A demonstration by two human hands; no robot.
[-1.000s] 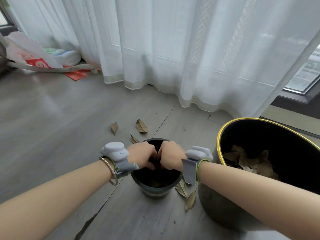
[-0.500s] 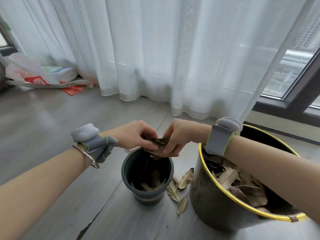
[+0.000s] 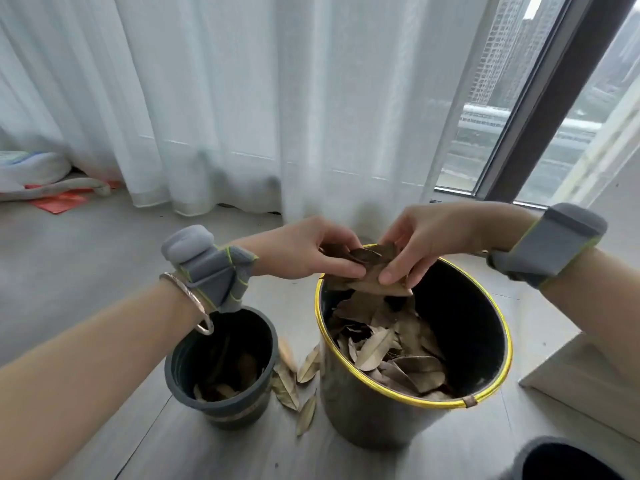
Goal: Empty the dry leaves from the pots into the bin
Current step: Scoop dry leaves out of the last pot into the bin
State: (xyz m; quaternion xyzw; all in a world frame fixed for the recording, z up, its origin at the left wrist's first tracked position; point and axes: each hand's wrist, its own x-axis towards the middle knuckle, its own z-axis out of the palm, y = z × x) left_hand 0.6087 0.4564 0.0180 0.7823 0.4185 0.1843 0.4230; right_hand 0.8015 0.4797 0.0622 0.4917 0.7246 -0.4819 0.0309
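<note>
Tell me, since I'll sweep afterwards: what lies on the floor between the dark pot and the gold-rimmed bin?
The head view shows several dry leaves lying on the floor between the pot and the bin.

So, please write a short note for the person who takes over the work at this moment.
Left hand and right hand: together they hold a bunch of dry leaves over the bin.
Bin: already holds many leaves.
Pot: left of the bin, a few leaves remain inside.
Loose leaves: on the floor between pot and bin.
Left: drop the bunch, empty the pot.
</note>
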